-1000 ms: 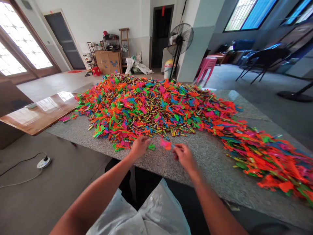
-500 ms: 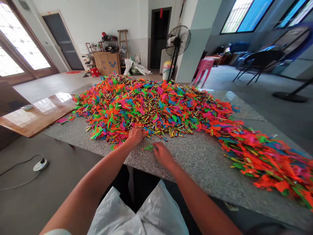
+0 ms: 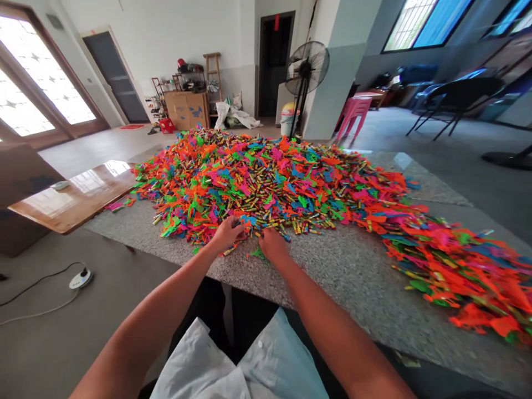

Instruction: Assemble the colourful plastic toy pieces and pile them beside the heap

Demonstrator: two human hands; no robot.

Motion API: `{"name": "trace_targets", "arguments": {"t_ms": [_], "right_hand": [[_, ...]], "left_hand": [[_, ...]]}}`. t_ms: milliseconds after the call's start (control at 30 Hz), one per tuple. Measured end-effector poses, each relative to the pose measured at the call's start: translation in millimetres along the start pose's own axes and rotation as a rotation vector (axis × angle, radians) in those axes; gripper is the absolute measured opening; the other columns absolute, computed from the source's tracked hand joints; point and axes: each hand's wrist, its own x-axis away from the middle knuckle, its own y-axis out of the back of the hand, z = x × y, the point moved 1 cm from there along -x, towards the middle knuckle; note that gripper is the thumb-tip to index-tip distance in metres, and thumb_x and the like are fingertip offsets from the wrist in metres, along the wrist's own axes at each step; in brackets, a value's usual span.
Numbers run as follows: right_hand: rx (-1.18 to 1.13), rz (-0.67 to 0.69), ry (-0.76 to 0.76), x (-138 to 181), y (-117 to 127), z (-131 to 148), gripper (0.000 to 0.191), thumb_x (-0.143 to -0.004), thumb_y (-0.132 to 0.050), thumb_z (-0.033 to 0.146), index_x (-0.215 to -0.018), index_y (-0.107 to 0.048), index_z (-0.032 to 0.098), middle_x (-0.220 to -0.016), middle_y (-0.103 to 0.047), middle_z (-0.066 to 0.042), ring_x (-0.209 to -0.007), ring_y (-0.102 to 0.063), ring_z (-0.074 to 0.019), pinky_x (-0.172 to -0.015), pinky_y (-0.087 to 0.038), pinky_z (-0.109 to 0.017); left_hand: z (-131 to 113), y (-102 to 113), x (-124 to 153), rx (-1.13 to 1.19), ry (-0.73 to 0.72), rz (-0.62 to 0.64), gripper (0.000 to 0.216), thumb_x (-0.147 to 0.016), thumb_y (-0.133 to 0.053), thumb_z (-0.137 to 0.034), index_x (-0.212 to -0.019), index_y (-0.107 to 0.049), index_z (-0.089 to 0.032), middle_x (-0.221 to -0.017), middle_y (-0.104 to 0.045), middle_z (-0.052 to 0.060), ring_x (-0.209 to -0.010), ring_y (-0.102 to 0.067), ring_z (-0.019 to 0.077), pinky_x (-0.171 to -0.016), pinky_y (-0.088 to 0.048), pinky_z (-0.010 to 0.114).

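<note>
A large heap of small flat plastic pieces (image 3: 233,180) in orange, green, pink and blue, mixed with little yellow-and-red tubes (image 3: 260,194), covers much of a speckled stone table (image 3: 332,271). At the heap's near edge, my left hand (image 3: 228,235) is curled, with a blue plastic piece (image 3: 250,220) at its fingertips. Just to the right, my right hand (image 3: 273,244) has its fingers bent closed and turned away, so what they grip is hidden. A green plastic piece (image 3: 257,253) lies on the stone beside the right hand.
A strip of the heap (image 3: 457,266) runs along the table's right side. A wooden table (image 3: 75,194) adjoins at the left. Behind stand a fan (image 3: 305,69), a pink stool (image 3: 353,113) and a cardboard box (image 3: 187,110). A power socket (image 3: 80,279) lies on the floor.
My right hand has moved forward from the green piece to the heap's edge. My left hand has drawn slightly back from the heap, with a blue piece now at its fingertips.
</note>
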Motion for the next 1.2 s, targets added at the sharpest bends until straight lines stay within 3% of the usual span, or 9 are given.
{"name": "trace_targets", "arguments": {"t_ms": [133,233,300,500,800,1200], "right_hand": [[-0.575,-0.047,-0.064,13.4,8.5,-1.0,0.014,-0.093,-0.061,0.031,-0.099,-0.065,0.019,-0.09,-0.074,-0.008,-0.075,-0.068,-0.0204,-0.068,-0.051,-0.03],[-1.011,0.054,0.031,31.8,24.1,3.8,0.027,-0.09,-0.064,0.045,-0.106,-0.063,0.022,-0.08,-0.07,0.0,-0.05,-0.054,-0.014,-0.048,-0.043,-0.027],[-1.138,0.119,0.079,43.3,34.6,7.6,0.033,-0.088,-0.067,0.049,-0.108,-0.066,0.022,-0.075,-0.066,0.003,-0.047,-0.05,-0.012,-0.044,-0.04,-0.025],[-1.219,0.168,0.103,59.0,45.9,8.6,0.036,-0.085,-0.073,0.05,-0.106,-0.071,0.02,-0.072,-0.063,0.004,-0.048,-0.049,-0.01,-0.044,-0.041,-0.024],[-1.198,0.226,0.117,62.0,47.9,-1.3,0.034,-0.086,-0.075,0.049,-0.107,-0.074,0.023,-0.073,-0.064,0.003,-0.051,-0.051,-0.0118,-0.048,-0.043,-0.026],[-1.252,0.279,0.047,65.3,47.0,-5.2,0.036,-0.084,-0.075,0.05,-0.103,-0.077,0.02,-0.069,-0.066,0.001,-0.05,-0.052,-0.0123,-0.045,-0.042,-0.025]], "left_hand": [[-2.1,13.6,26.9,0.049,0.064,0.186,0.034,-0.078,-0.073,-0.042,-0.101,-0.068,-0.018,-0.059,-0.054,-0.007,-0.045,-0.043,0.0082,-0.046,-0.033,0.021],[-7.4,17.6,38.8,-0.027,0.077,0.305,0.035,-0.083,-0.07,-0.049,-0.097,-0.071,-0.017,-0.054,-0.047,-0.008,-0.043,-0.034,0.0073,-0.044,-0.025,0.022],[-12.1,17.3,41.5,-0.109,0.026,0.341,0.037,-0.085,-0.069,-0.052,-0.094,-0.073,-0.016,-0.056,-0.048,-0.006,-0.046,-0.035,0.0076,-0.047,-0.026,0.022],[-24.1,14.7,39.7,-0.258,-0.133,0.409,0.036,-0.088,-0.067,-0.048,-0.093,-0.081,-0.015,-0.068,-0.059,-0.002,-0.062,-0.045,0.0105,-0.058,-0.033,0.023],[-36.1,13.4,43.6,-0.321,-0.11,0.453,0.028,-0.083,-0.068,-0.04,-0.091,-0.084,-0.018,-0.067,-0.062,-0.001,-0.062,-0.048,0.0121,-0.055,-0.035,0.022],[-32.6,11.2,42.4,-0.394,-0.144,0.474,0.028,-0.085,-0.066,-0.036,-0.096,-0.084,-0.019,-0.07,-0.066,-0.002,-0.063,-0.051,0.0121,-0.057,-0.037,0.021]]}}
